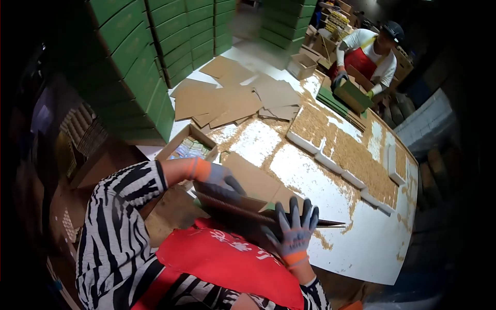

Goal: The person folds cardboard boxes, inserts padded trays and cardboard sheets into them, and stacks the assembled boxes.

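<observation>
A brown cardboard carton (249, 176) with a dark long edge is in front of me at the table's near side. My left hand (219, 177), in a grey glove with an orange cuff, is closed over the carton's left part; its fingertips are slightly blurred. At the right end, my right hand (297, 230) lies against the carton with its gloved fingers spread. The lower part of the carton is hidden between the hands and my red apron (227, 258). Just beyond my left hand stands an open box (173, 142) with small colourful packets inside.
Flat cardboard sheets (222, 101) lie loosely on the white table (315, 181). White-edged trays (330, 137) filled with brown crumbly material line the right. Green boxes (124, 67) are stacked high at left. Across the table, a co-worker (369, 59) handles a green carton (354, 95).
</observation>
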`<state>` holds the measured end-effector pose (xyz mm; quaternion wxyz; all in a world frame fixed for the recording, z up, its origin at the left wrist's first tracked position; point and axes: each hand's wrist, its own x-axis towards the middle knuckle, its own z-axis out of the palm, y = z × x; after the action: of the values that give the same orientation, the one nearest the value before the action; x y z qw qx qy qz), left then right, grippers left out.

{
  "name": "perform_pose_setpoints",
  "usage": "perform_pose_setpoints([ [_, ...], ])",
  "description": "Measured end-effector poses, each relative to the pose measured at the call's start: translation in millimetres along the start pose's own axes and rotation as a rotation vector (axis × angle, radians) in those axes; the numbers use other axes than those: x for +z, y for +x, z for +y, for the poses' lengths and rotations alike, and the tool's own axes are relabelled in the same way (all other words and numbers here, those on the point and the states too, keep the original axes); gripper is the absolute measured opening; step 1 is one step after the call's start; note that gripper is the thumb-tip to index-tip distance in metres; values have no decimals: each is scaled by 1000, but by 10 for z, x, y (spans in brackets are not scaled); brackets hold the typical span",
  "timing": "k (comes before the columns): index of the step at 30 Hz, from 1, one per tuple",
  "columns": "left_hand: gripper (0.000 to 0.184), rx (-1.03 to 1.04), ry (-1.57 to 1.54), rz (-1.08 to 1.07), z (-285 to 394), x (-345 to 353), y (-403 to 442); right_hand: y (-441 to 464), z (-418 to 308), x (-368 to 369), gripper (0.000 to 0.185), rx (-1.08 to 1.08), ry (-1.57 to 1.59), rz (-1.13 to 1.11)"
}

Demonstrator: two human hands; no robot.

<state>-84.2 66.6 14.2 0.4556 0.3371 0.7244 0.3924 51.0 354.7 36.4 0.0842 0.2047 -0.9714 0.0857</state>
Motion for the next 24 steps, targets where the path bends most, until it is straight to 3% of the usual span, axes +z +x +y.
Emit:
perform_pose_setpoints([
  [4, 48, -24, 143, 261, 166, 30, -80, -266, -92, -47, 51, -24, -14, 46],
  [6, 44, -40, 137, 486, 171, 56, -167, -302, -195, -229, 34, -3, 76, 147],
  [9, 38, -29, 174, 879, 219, 7, -419, -518, -49, -265, 40, 34, 323, 194],
  [10, 38, -40, 215, 882, 125, 45, -399, -549, -13, -252, 39, 33, 384, 187],
  [11, 38, -52, 257, 887, 15, 125, -343, -377, -165, -406, 24, -33, 500, 208],
  [12, 38, -69, 300, 898, -51, 221, -298, -371, -160, -320, 29, -135, 449, 93],
  [14, 46, 73, 355, 676, 44, 344, -99, -522, 67, 165, 29, 1, 704, -162],
  [15, 55, 314, 585, 851, -300, 590, 254, -259, -90, 38, 34, -226, 658, -132],
  [17, 56, 3, 549, 119, -28, 356, 359, -56, -165, 70, 43, 180, 1270, -365],
  [18, 63, 66, 327, -30, -448, 274, 688, 40, -124, 118, 48, 404, 1533, -504],
  [19, 68, 156, -297, -14, -767, 240, 884, 30, 126, 535, 60, 350, 1377, -330],
  [20, 62, -155, -651, 140, -501, 132, 733, 18, 340, 809, 58, 274, 1081, -291],
  [21, 59, -113, -587, 219, -440, 99, 650, -62, 306, 958, 57, 285, 1122, -160],
  [22, 55, -29, -210, 350, -416, 178, 558, -86, 308, 1119, 56, 299, 1160, -33],
  [23, 52, -34, 192, 525, -369, 326, 433, 75, 287, 802, 58, -149, 418, -37],
  [24, 49, -62, 365, 687, -399, 496, 406, 250, 17, 653, 66, -301, 187, 248],
])
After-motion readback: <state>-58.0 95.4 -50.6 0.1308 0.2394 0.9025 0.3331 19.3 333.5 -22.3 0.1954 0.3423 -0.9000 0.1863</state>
